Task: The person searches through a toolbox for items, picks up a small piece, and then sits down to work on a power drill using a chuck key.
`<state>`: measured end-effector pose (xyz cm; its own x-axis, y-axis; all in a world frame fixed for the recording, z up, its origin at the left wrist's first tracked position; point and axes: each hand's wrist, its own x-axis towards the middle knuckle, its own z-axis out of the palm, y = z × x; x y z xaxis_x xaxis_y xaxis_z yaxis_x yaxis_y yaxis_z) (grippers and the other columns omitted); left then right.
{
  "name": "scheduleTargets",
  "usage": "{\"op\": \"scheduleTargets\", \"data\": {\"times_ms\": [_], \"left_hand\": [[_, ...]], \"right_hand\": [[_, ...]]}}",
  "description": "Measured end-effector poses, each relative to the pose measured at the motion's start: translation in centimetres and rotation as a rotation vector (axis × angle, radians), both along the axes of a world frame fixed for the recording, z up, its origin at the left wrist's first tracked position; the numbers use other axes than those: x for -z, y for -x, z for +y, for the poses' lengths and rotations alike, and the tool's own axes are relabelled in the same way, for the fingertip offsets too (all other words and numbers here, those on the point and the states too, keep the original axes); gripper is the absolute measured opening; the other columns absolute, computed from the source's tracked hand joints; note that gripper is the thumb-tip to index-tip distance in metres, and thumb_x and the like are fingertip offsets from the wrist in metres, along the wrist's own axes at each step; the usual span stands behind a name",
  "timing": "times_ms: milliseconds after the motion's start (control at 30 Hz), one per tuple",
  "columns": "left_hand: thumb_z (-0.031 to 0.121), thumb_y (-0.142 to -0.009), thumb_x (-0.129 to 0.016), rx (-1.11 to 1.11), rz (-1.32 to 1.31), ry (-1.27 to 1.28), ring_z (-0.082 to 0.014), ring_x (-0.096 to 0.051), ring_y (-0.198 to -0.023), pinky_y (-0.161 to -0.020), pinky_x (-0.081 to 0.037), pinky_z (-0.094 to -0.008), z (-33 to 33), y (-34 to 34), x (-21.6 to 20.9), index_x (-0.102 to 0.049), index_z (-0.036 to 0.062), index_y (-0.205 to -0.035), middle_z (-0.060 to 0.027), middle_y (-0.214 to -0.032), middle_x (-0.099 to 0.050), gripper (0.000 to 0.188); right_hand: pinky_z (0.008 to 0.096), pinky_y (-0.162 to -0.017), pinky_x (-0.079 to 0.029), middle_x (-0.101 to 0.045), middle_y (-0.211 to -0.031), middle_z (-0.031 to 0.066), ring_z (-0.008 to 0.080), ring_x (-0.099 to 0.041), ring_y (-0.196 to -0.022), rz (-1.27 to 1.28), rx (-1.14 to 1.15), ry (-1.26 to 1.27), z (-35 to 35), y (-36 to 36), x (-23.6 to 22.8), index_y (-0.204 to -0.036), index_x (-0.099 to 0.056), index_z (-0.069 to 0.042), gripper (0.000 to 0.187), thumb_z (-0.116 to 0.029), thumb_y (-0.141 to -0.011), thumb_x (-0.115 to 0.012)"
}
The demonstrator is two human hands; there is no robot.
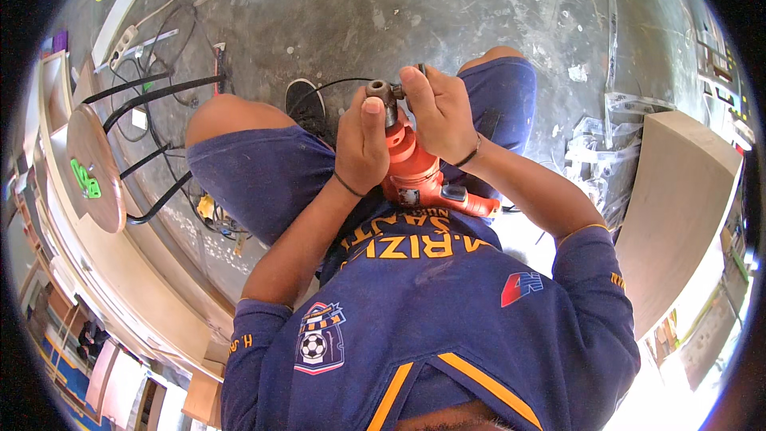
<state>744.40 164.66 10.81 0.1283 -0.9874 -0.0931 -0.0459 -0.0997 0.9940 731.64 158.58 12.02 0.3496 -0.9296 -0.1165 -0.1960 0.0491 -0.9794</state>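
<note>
An orange corded power drill (413, 166) rests against my lap, its chuck (378, 89) pointing away from me and up. The fingers of my left hand (361, 142) are wrapped round the chuck, with the thumb laid along it. A small dark chuck key (397, 91) sits against the chuck's right side. My right hand (444, 116) is closed on its handle, thumb on top. The drill's rear handle (472, 204) points to the right by my shirt. My hands partly hide the chuck and the front of the body.
A round wooden stool (96, 168) with black legs lies tipped at the left, a green object (84, 179) on its seat. Behind it are tangled cables and a power strip (123, 46). Clear plastic wrap (592, 161) and a pale wooden panel (678, 199) stand at the right.
</note>
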Motion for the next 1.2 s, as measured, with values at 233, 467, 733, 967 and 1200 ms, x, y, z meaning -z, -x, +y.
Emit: {"op": "scheduleTargets", "data": {"times_ms": [233,467,733,967,1200], "left_hand": [[0.043,-0.101,-0.028,-0.022,0.014,-0.056,-0.0185,-0.059,-0.066,-0.061,-0.045,-0.0306,-0.4,0.3,-0.2,-0.050,0.0009,-0.091,-0.0093,-0.074,-0.060,0.049],[0.044,-0.093,-0.055,-0.015,0.150,-0.081,-0.0114,-0.057,-0.069,-0.063,-0.045,-0.0264,-0.9,0.8,-1.0,-0.054,0.0012,-0.092,-0.0048,-0.076,-0.062,0.043],[0.021,-0.085,-0.068,0.036,0.334,-0.221,-0.0064,-0.056,-0.074,-0.066,-0.046,-0.0232,-0.3,-0.2,-0.8,-0.058,0.0023,-0.089,-0.0011,-0.080,-0.063,0.022],[0.011,-0.087,-0.059,0.186,0.548,-0.171,-0.0109,-0.058,-0.075,-0.070,-0.047,-0.0264,-0.7,-1.2,-1.2,-0.052,0.0033,-0.088,-0.0041,-0.078,-0.060,0.011],[0.015,-0.090,-0.055,0.173,0.527,-0.192,-0.0144,-0.059,-0.076,-0.072,-0.048,-0.0298,-1.1,-1.7,-1.4,-0.052,0.0015,-0.089,-0.0061,-0.079,-0.061,0.014]], "right_hand": [[0.0321,-0.045,-0.042,-0.054,-0.051,0.0134,0.0199,-0.058,-0.046,0.004,0.015,0.063,-0.5,-0.1,1.0,-0.067,-0.052,0.000,0.042,-0.029,-0.097,-0.048],[0.0351,-0.048,-0.044,-0.056,-0.054,0.0122,0.0233,-0.061,-0.051,0.057,-0.153,0.088,-2.6,1.1,0.9,-0.080,-0.053,0.000,0.035,-0.029,-0.098,-0.046],[0.0355,-0.065,-0.051,-0.064,-0.092,0.0140,0.0253,-0.064,-0.071,-0.066,-0.221,0.241,-1.4,3.4,-0.6,-0.118,-0.051,-0.001,0.029,-0.012,-0.091,-0.054],[0.0374,-0.082,-0.045,-0.064,-0.109,0.0095,0.0282,-0.058,-0.096,0.112,-0.626,1.104,-6.0,4.9,-0.3,-0.125,-0.054,-0.004,0.055,-0.023,-0.075,-0.066],[0.0408,-0.088,-0.041,-0.058,-0.128,0.0039,0.0288,-0.050,-0.118,0.189,-0.815,1.228,-9.0,4.7,-0.6,-0.133,-0.049,-0.011,0.064,-0.050,-0.084,-0.059]]}}
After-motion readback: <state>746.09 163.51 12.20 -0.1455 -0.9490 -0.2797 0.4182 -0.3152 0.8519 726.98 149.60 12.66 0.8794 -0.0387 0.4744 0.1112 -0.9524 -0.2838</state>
